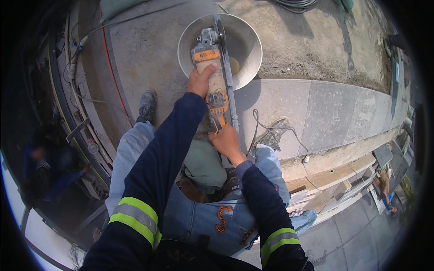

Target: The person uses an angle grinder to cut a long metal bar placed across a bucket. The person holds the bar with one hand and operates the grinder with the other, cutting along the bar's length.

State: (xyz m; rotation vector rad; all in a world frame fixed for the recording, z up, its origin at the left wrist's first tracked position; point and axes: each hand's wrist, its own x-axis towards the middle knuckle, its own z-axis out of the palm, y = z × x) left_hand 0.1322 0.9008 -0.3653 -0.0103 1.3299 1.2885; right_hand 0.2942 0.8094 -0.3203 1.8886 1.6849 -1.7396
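My left hand [201, 81] is wrapped round the body of a dusty orange angle grinder [218, 83], close to its metal head. Lower down, my right hand [227, 143] grips its rear handle. The grinder's disc [221, 35] stands on edge along the right side of the head, against or very near a narrow grey strip of stone or tile [232, 101]. Whether disc and strip touch I cannot tell. That strip runs from between my legs up over a round, pale basin [254, 58], which has a yellowish patch inside. Some dust hangs past the basin's far rim.
Grey slabs [332, 110] extend to the right, beside my right boot [275, 133]. A thin cable with a plug [306, 159] lies across them. An orange hose [110, 63] runs along the left. Green cloth [203, 165] lies between my legs. Another person [40, 167] crouches at far left.
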